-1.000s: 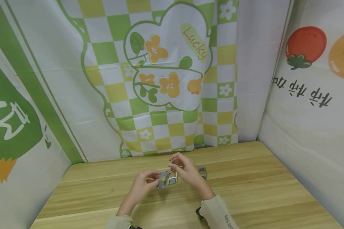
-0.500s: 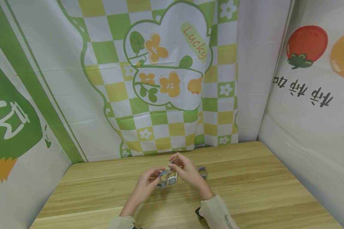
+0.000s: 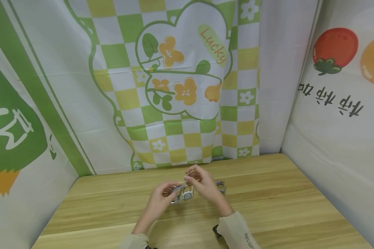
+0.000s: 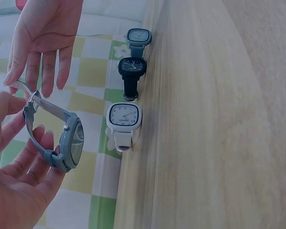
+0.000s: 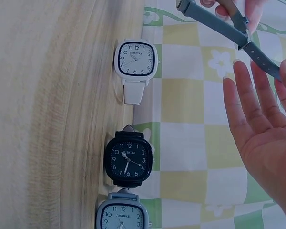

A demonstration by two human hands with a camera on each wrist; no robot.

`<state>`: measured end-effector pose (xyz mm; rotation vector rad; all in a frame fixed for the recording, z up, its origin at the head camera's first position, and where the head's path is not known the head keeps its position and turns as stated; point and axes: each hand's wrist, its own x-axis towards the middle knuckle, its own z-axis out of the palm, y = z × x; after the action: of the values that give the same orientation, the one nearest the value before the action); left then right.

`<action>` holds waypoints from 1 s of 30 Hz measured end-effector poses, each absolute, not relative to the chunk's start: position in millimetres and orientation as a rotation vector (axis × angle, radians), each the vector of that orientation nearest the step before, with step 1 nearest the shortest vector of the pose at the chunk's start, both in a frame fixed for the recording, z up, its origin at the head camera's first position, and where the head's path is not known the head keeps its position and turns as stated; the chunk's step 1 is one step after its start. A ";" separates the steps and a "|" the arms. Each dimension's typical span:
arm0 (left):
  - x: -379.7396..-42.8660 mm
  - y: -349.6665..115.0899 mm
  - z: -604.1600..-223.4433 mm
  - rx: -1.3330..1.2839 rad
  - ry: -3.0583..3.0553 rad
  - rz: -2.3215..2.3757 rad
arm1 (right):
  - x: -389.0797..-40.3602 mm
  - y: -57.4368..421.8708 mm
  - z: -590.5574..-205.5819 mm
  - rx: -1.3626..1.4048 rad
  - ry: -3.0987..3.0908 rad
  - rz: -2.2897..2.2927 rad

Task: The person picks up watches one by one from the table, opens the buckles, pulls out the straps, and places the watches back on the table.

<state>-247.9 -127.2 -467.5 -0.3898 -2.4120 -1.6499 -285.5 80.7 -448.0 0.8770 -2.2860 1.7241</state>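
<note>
A grey-blue wristwatch (image 4: pixel 72 143) hangs in a loop between both hands, its case tilted on edge in the left wrist view. My left hand (image 3: pixel 162 201) holds it, with thumb and fingers at the buckle (image 4: pixel 31 102). The free strap end (image 5: pixel 261 61) is pinched by my right hand (image 3: pixel 204 186), whose other fingers extend apart from the strap in the right wrist view. The strap passes through the buckle. Close by the hands, a white watch (image 3: pixel 187 195) stands on the table; the head view hides part of its band behind my right hand.
A black watch (image 5: pixel 128 160) and another grey-blue watch (image 5: pixel 122 218) stand in line with the white one on the wooden table (image 3: pixel 268 207). Behind the table's far edge hangs a green-and-yellow checked cloth (image 3: pixel 174 138).
My left hand has shifted slightly right, closer to my right hand, and the held watch has turned a little with it. The right hand keeps nearly the same place.
</note>
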 end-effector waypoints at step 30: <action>-252.0 -124.4 -459.4 -0.463 -2.473 -1.621 | -291.3 87.2 -452.8 0.888 -2.221 1.980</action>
<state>-252.0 -124.4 -459.4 -0.4629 -2.4733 -1.6212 -291.3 87.2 -452.8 0.8881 -2.2206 1.9798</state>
